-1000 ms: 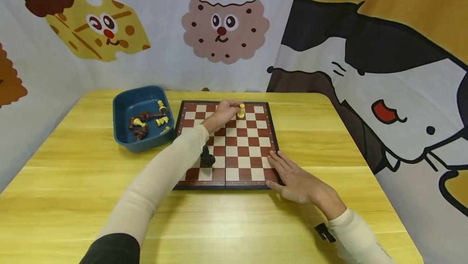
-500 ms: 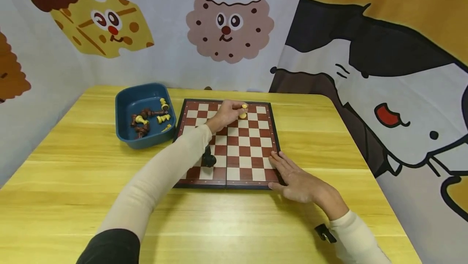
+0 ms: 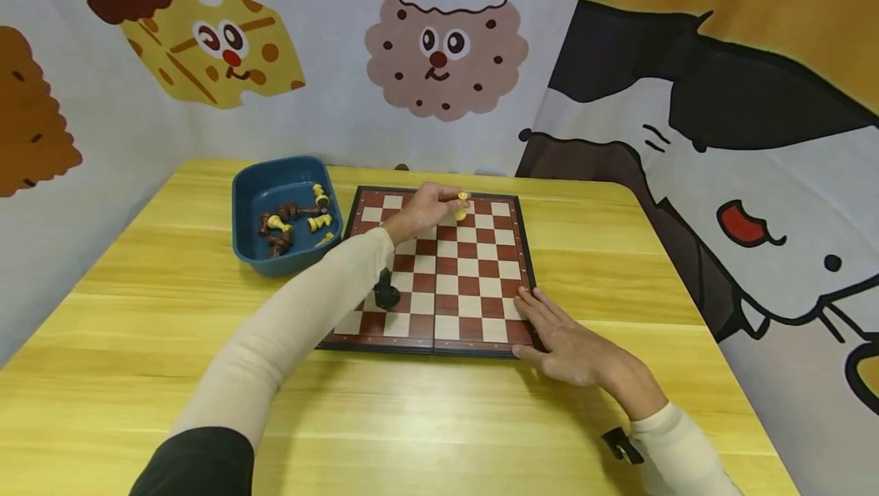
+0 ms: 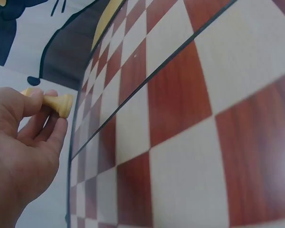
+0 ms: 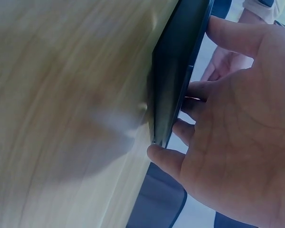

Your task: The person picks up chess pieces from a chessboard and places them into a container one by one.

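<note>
My left hand [image 3: 424,210] reaches over the far side of the red-and-white chessboard [image 3: 478,284]. Its thumb and fingers pinch a pale yellow chess piece [image 3: 461,214] with a flared top, close over the far rows. The left wrist view shows the piece [image 4: 61,103] with its wide base toward the board and its upper part partly covered by the thumb. At the board's near right corner rests my right hand [image 3: 566,347], fingers spread along the side edge and thumb by the front edge. In the right wrist view, the fingertips of this hand [image 5: 247,114] touch the board's dark rim [image 5: 175,71].
Left of the board stands a blue plastic tub [image 3: 243,233] holding several brown and yellow chess pieces lying jumbled. A small black device [image 3: 387,294] under the left forearm overlaps the board. Behind the wooden table [image 3: 439,420] hangs a cartoon-printed curtain [image 3: 467,145].
My left fingers have come around the yellow chess piece, which stood more uncovered a second ago. The right hand stays at the board's corner. The head view has shifted slightly.
</note>
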